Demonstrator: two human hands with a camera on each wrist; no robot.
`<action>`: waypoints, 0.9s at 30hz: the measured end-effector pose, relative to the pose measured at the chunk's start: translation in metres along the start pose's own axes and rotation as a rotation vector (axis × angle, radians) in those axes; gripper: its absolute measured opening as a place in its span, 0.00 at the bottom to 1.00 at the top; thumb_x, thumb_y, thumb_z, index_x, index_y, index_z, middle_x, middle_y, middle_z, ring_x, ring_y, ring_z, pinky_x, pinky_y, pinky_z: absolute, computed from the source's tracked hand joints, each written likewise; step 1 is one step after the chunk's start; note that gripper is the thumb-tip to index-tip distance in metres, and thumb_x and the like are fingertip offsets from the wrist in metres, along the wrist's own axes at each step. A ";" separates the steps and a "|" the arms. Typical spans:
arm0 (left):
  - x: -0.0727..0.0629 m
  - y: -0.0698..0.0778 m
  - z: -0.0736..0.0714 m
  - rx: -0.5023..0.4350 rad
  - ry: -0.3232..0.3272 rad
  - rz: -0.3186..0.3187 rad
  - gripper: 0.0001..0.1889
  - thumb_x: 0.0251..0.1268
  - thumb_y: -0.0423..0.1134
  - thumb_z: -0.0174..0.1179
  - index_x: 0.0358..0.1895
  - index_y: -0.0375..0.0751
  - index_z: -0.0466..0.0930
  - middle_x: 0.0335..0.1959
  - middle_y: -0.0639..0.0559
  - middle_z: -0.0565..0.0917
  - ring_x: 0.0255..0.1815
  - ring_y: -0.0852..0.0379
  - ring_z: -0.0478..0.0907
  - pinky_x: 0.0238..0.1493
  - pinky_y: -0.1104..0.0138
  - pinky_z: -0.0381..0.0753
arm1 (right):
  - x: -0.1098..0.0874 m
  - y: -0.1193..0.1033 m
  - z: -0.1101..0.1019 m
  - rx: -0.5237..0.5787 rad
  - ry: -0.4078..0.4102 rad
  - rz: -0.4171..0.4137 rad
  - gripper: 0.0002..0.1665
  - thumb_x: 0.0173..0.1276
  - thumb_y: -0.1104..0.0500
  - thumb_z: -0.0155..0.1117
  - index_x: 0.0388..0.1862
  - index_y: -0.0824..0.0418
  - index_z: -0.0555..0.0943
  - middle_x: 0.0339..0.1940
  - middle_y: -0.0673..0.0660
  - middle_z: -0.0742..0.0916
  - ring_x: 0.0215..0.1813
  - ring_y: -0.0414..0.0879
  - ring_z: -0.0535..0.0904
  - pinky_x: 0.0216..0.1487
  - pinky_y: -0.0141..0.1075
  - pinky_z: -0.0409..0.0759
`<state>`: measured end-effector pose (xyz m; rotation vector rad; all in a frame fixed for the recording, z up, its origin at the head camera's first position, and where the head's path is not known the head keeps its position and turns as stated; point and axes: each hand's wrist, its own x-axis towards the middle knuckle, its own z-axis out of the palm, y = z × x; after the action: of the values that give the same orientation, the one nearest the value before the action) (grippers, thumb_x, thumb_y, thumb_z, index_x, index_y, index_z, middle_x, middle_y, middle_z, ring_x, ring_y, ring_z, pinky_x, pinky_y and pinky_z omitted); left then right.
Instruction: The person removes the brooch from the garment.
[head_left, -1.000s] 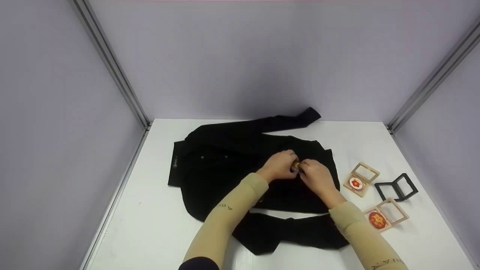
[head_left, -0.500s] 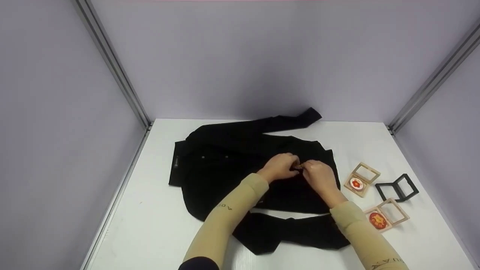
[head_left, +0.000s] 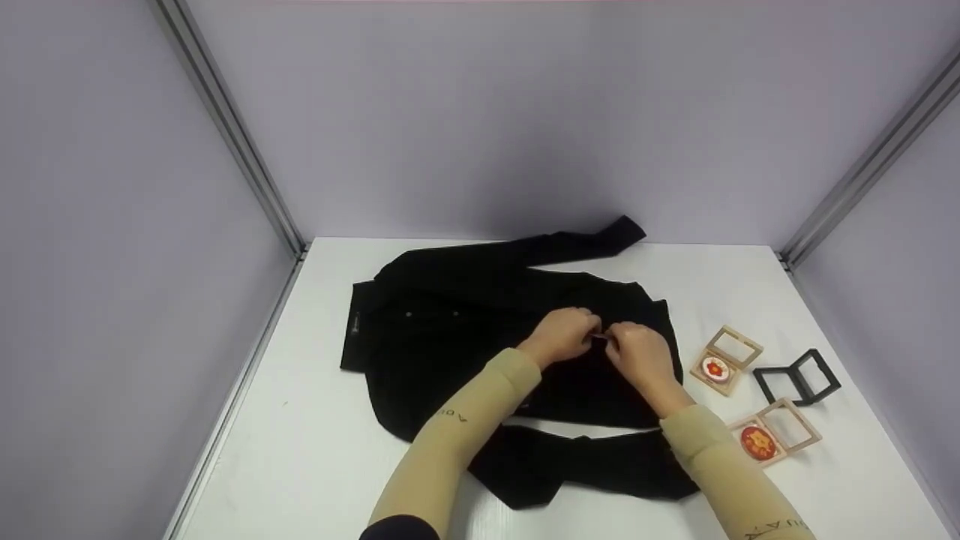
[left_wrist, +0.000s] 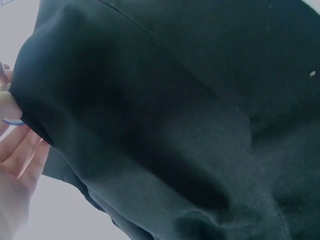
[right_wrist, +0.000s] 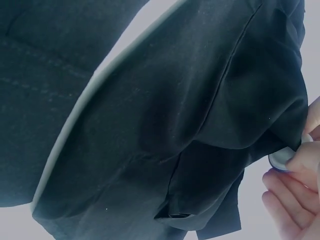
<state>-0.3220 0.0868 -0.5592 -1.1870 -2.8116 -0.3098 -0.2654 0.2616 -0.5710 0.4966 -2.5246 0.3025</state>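
Observation:
A black long-sleeved shirt (head_left: 450, 352) lies spread out, collar to the left. Both hands meet over its lower front. My left hand (head_left: 566, 334) pinches a small round badge (left_wrist: 14, 122) together with a fold of the shirt; only a blue-rimmed edge shows past the thumb in the left wrist view. From the other side, my right hand (head_left: 637, 352) pinches the same badge, a whitish disc with a dark rim in the right wrist view, thumb on its face. The cloth rises in folds toward the fingers. Fingers cover much of the badge.
At the right of the white table (head_left: 270, 435) stand two open wooden cases, one holding a white badge with a red flower (head_left: 715, 368), the other a red badge with a yellow flower (head_left: 758, 442). Beside them is an open black frame case (head_left: 799, 381). Pale walls enclose the table.
The badge has turned between the hands, from a yellowish face showing to a thin pale edge. Both hands keep their place over the shirt front, with only small finger shifts.

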 end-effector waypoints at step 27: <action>0.001 0.005 0.002 0.080 0.075 -0.014 0.05 0.72 0.43 0.66 0.41 0.47 0.87 0.40 0.55 0.90 0.43 0.55 0.89 0.50 0.63 0.87 | 0.002 -0.005 0.001 -0.032 0.050 -0.015 0.10 0.56 0.66 0.76 0.26 0.63 0.81 0.24 0.61 0.84 0.27 0.61 0.82 0.27 0.53 0.81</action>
<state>-0.3192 0.0912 -0.5604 -1.1164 -2.7418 -0.2354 -0.2657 0.2558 -0.5703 0.4887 -2.4719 0.2655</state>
